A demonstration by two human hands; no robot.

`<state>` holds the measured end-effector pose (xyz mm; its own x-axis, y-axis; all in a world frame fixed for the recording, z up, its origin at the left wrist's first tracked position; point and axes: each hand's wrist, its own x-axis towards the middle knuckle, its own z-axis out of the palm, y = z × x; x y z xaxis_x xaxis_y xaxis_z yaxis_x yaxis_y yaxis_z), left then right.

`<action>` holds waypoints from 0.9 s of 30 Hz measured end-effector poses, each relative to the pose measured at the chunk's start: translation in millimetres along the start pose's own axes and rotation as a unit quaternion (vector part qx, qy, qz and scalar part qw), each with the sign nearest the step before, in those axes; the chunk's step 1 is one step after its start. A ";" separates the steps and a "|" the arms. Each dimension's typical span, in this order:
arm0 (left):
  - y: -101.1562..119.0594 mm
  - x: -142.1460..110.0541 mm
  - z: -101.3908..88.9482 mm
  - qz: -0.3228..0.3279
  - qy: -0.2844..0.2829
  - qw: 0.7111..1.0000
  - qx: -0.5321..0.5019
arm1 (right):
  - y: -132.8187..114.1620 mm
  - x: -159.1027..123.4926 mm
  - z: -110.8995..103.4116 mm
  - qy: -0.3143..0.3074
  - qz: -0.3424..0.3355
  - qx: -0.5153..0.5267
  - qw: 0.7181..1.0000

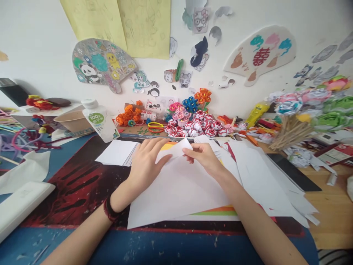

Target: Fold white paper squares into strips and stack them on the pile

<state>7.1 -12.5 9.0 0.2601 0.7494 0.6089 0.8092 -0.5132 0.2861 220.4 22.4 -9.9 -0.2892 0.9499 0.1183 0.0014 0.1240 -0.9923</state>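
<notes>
taking the large white sheet [176, 195] as the clock's centre, lying across a dark red-and-black mat [68, 184]. starting out at nine o'clock with a white case [24, 206]. up to ten, passing a white bottle [100, 123], then a neat stack of white paper [117, 151] on the mat. now reaching twelve, meeting the left hand [147, 158], fingers extended together and thumb spread away, touching the left part of a small raised piece of white paper [179, 149]. cannot tell whether joined to the large sheet. at twelve too, spotting the right hand [202, 154], pinching the raised piece's right end between thumb and fingers. beyond, also at twelve, red-and-white flowers [195, 125]. swinging right to two for a bunch of paper roses on sticks [288, 127], then down to three for overlapping white sheets [264, 176].
</notes>
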 end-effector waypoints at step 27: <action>4.1 4.0 -3.4 -0.277 -0.109 0.824 -0.482 | -9.2 -6.5 1.4 -0.077 0.049 0.111 0.990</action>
<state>9.6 -13.0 15.1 0.1652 0.9838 0.0703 0.0690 -0.0827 0.9942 220.9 14.7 -1.6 -0.4400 0.8974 0.0314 -0.1683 -0.0481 -0.9846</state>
